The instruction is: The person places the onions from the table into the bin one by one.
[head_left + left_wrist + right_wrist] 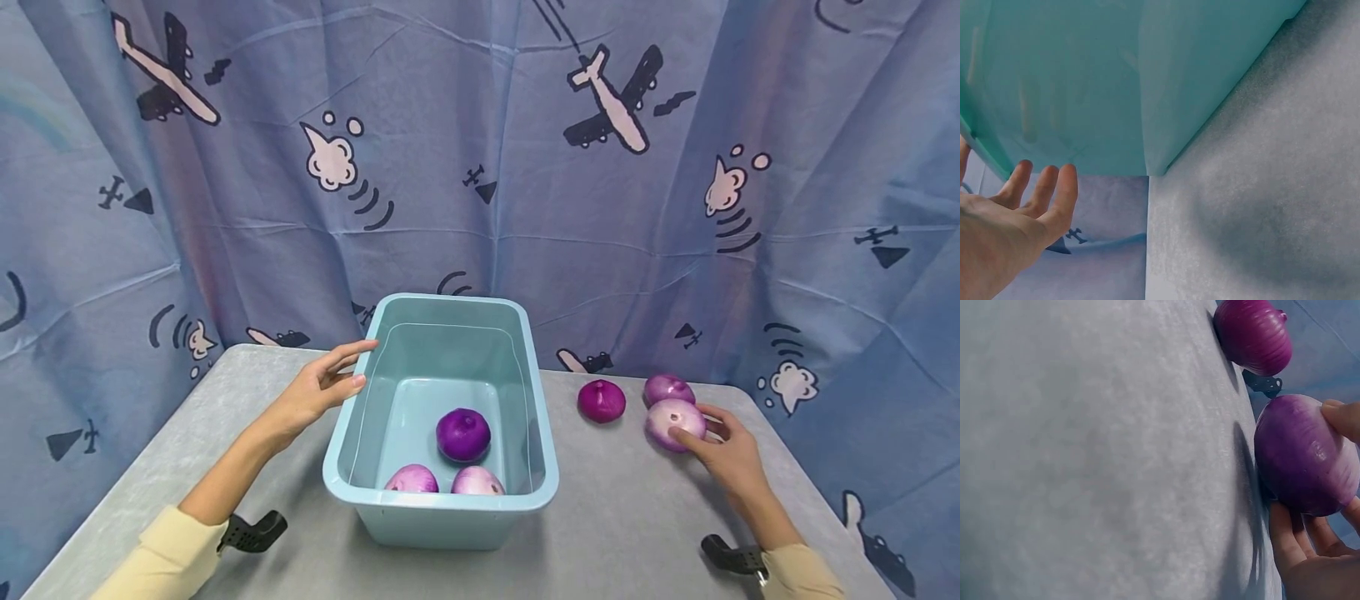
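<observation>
My right hand grips a pale purple red onion at the table's right side, with the thumb on its near side and the fingers round its far side. In the right wrist view, the same onion sits between thumb and fingers; whether it touches the table I cannot tell. My left hand is at the left rim of a light blue plastic bin, fingers loosely extended, index fingertip at the rim. The left wrist view shows those fingers beside the bin's outer wall. Inside the bin lie a dark purple onion and two paler ones.
Behind the held onion lies another red onion. A deep magenta onion rests between it and the bin. The grey-covered table ends at a blue curtain printed with airplanes. Black straps circle both wrists.
</observation>
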Motion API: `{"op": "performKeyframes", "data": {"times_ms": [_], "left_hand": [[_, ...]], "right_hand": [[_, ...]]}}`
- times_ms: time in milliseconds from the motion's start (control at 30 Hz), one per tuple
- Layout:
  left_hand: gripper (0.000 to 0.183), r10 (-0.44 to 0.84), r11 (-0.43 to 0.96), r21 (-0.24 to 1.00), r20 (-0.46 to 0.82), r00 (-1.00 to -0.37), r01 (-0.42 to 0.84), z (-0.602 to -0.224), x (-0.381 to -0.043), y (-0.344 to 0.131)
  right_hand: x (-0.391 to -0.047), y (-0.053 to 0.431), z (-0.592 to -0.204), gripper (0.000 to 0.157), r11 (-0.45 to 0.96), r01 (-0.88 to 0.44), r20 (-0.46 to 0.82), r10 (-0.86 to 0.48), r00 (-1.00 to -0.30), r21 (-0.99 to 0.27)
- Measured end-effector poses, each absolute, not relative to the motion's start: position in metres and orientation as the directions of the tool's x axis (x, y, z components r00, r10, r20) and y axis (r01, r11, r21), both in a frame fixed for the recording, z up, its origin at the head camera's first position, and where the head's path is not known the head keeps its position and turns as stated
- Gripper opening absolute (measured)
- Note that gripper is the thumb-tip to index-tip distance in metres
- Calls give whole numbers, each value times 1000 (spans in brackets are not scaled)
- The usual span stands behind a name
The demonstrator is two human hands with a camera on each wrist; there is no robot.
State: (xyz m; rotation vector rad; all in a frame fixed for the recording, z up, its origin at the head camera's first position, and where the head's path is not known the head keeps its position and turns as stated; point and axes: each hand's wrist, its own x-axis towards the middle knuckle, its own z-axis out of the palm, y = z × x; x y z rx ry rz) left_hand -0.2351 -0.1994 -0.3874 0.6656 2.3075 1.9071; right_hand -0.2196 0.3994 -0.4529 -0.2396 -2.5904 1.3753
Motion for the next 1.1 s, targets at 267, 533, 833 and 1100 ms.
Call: {"op": "performKeyframes", "data": {"times_ms": [267,533,833,1100], "left_hand": [[54,370,137,951,211,-905,277,-387,-235,-199],[54,369,139,952,205,-906,272,-387,-235,-199],[54,370,133,952,209,-905,275,-387,-235,-199],[54,370,130,952,212,-905,276,-387,-235,-199]], "right_hand": [[-218,401,-446,79,535,63,101,272,-957,-843],[-216,395,-416,67,457,-16,136,232,-963,-889],[-220,371,-401,54,317,-108,162,151,-975,-942],[-223,342,-392,60,335,-147,176,56,-983,-930]]}}
